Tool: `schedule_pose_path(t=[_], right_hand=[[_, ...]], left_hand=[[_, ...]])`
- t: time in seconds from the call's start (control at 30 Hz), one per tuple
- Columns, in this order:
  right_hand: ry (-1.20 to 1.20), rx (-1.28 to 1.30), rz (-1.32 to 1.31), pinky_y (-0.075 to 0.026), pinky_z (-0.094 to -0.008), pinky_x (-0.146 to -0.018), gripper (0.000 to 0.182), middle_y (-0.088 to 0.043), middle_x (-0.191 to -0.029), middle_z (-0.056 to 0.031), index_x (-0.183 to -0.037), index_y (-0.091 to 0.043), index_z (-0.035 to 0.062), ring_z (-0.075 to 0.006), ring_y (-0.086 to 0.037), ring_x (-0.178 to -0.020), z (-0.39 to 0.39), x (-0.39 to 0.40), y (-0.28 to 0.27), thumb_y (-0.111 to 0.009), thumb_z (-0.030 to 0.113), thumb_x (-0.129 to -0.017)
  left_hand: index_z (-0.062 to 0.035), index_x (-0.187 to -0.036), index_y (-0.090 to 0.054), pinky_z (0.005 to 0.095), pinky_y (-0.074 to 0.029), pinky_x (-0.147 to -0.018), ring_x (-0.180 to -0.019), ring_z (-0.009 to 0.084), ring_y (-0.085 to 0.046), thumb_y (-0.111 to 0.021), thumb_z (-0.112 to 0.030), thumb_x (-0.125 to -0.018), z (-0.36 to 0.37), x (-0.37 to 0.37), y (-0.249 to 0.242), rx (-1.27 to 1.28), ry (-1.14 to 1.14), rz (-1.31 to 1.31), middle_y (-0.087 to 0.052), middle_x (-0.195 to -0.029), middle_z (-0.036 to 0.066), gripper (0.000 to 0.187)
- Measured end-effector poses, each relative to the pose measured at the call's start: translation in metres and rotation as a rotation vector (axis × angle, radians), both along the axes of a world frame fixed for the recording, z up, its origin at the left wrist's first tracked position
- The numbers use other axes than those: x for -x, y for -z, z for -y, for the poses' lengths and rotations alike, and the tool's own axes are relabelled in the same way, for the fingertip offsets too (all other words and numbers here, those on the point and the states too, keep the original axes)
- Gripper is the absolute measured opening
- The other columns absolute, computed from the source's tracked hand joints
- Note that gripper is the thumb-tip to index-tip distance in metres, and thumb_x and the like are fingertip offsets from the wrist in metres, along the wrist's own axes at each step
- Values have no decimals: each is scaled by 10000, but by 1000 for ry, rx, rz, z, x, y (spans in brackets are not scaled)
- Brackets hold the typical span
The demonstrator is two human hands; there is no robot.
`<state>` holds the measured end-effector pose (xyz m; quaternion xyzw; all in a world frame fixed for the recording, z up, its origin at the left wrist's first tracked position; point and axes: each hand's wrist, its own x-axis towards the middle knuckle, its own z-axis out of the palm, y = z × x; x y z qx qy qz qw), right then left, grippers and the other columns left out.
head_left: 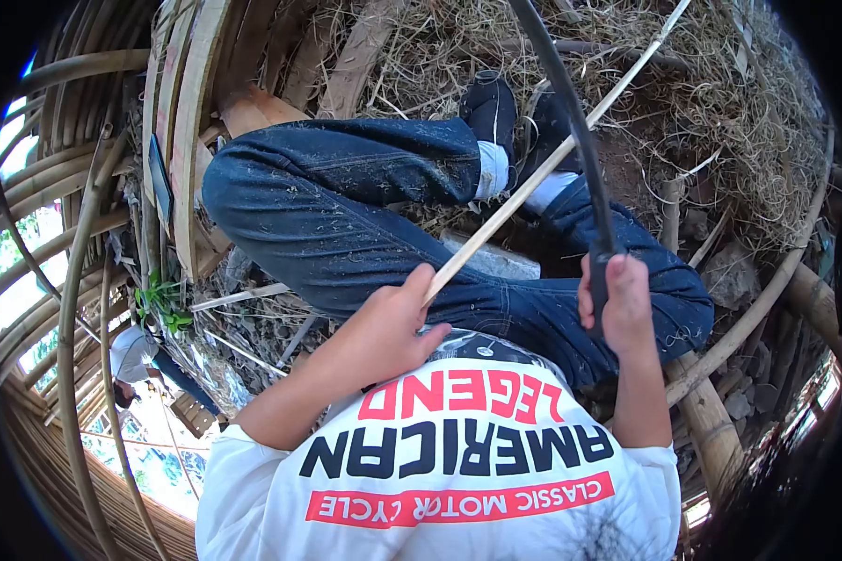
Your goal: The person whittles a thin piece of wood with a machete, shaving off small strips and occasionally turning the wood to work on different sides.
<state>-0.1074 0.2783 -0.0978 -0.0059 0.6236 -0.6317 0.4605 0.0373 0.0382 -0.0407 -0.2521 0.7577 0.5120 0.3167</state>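
A bent bamboo frame [75,280] curves around the left side of the view, its poles arcing from top to bottom, and dry straw [720,112] covers the ground at the upper right. The person sits among these with legs crossed in dark blue jeans [346,206], black shoes [496,107] resting on the straw, and a white T-shirt [440,467] with red and dark lettering fills the bottom of the view. A thick bamboo pole [711,421] lies under the right knee. A dark curved blade [571,112] rises from the right hand [617,304], which is clenched around its handle just above the right knee. A thin pale bamboo strip [552,159] runs diagonally from the left hand [398,323] up to the top right, crossing the blade near the shoes. The left hand grasps the strip's lower end between thumb and fingers, over the lap.
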Motion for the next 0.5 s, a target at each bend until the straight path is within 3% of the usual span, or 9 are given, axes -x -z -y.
schedule_pose_path(t=[0.23,0.27,0.33,0.5], right_hand=[[-275,40,24,-348,-220,-393,638,-508,-560,-20,-812,-540,4,-80,-463,-424,11,-32,-20,-521,633,-917],[-272,41,26,-348,-220,-393,638,-508,-560,-20,-812,-540,4,-80,-463,-424,9,-28,-20,-521,633,-917],[-189,-8,58,-341,-207,-437,467,-523,-568,22,-782,-566,35,-33,-450,-475,1,-13,-18,-582,467,-957],[-22,-5,5,-329,-204,-399,561,-508,-566,-14,-824,-545,18,-61,-445,-427,-10,15,-3,-499,559,-967]], left_hand=[[-16,-953,-391,269,-302,-506,-573,98,-319,-769,-75,-795,7,6,-3,-50,0,55,-365,-653,24,414],[-16,-953,-391,269,-302,-506,-573,98,-319,-769,-75,-795,8,5,-3,-49,3,58,-365,-653,24,414],[-16,-964,-397,258,-295,-509,-579,87,-311,-764,-60,-792,9,3,-5,-70,-9,54,-344,-654,16,408],[-27,-944,-394,241,-282,-507,-589,67,-299,-760,-41,-795,7,4,-5,-132,-33,46,-349,-691,-4,396]])
